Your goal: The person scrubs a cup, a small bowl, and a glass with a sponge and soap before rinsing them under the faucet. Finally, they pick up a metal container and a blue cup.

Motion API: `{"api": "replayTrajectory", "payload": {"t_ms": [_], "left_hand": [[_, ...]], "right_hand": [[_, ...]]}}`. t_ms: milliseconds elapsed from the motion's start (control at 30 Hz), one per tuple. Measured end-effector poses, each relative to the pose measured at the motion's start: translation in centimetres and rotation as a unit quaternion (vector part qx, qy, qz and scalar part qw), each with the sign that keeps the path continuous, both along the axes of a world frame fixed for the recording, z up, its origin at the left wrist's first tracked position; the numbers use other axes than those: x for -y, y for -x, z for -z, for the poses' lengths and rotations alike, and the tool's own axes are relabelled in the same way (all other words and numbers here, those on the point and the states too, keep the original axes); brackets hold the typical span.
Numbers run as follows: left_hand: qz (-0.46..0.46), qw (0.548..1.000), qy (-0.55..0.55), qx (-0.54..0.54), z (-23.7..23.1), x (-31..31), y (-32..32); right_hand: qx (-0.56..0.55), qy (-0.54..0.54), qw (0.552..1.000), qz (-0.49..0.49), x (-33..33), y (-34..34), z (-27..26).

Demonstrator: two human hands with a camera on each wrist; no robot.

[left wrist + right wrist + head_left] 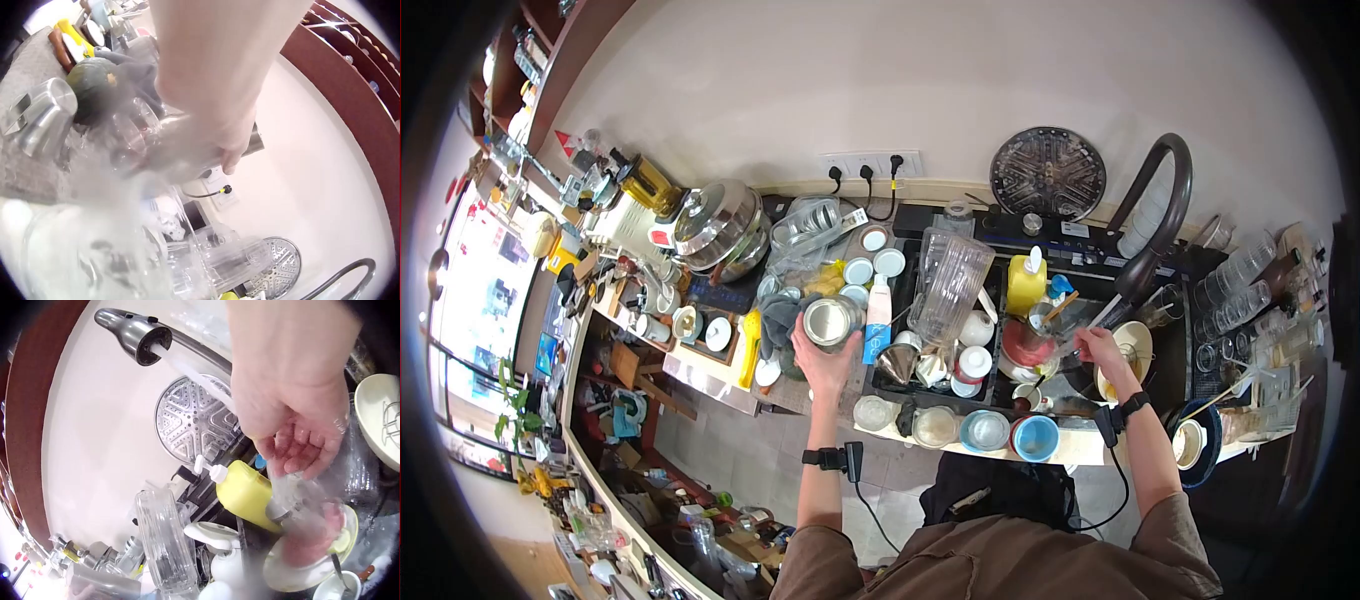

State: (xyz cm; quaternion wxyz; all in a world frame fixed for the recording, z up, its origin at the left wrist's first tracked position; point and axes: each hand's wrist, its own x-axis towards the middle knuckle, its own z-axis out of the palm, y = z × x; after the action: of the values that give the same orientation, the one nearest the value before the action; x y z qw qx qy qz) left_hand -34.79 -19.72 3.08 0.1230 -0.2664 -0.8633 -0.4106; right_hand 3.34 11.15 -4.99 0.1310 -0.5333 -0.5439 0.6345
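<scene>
My left hand grips a round metal canister over the counter left of the sink, thumb on one side and fingers on the other. In the left wrist view part of the canister shows past the hand; the rest is blurred. My right hand is over the sink, fingers loosely curled, with no object visible in them. Water from the faucet runs onto this hand in the right wrist view. Below its fingers lie a pink item and a white plate.
A yellow pump bottle stands behind the sink. Clear plastic containers are left of it. Several tubs, including a blue one, line the front edge. A cream bowl is beside my right hand. Glasses crowd the right end.
</scene>
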Motion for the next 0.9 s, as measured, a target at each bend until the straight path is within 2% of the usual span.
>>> {"api": "replayTrajectory", "payload": {"t_ms": [100, 133, 267, 400, 500, 633, 667, 800, 900], "left_hand": [[0.065, 0.996, -0.035, -0.045, -0.9, -0.6, 1.0], [0.062, 0.996, -0.057, -0.004, -0.4, -0.8, 1.9], [0.011, 0.997, -0.064, -0.048, -2.0, -1.1, 2.3], [0.084, 0.988, -0.126, -0.004, -4.0, -1.9, 5.0], [0.109, 0.989, -0.088, 0.038, -4.9, -3.0, 6.4], [0.111, 0.991, -0.070, 0.003, -4.8, -4.2, 7.2], [0.086, 0.994, -0.065, -0.018, -3.9, -4.5, 7.9], [0.136, 0.986, -0.088, 0.040, -4.5, -5.4, 8.5], [0.131, 0.976, -0.137, 0.104, -2.2, -6.3, 10.4]], "right_hand": [[0.003, 0.002, 1.000, 0.003, 0.5, 0.0, 0.0], [0.005, 0.003, 1.000, 0.005, 0.6, -0.1, 0.0], [0.011, -0.006, 1.000, 0.002, 0.9, -0.3, -0.3], [0.000, -0.022, 1.000, 0.011, 0.9, -2.1, 0.7], [0.004, -0.011, 1.000, 0.026, 1.3, -2.8, 0.7], [0.014, -0.006, 0.999, 0.045, 2.2, -3.8, 0.6], [0.017, -0.009, 0.999, 0.040, 2.4, -4.1, 0.7], [0.033, -0.001, 0.997, 0.068, 3.3, -4.2, 0.9], [0.034, -0.002, 0.997, 0.063, 3.6, -4.3, 0.9]]}}
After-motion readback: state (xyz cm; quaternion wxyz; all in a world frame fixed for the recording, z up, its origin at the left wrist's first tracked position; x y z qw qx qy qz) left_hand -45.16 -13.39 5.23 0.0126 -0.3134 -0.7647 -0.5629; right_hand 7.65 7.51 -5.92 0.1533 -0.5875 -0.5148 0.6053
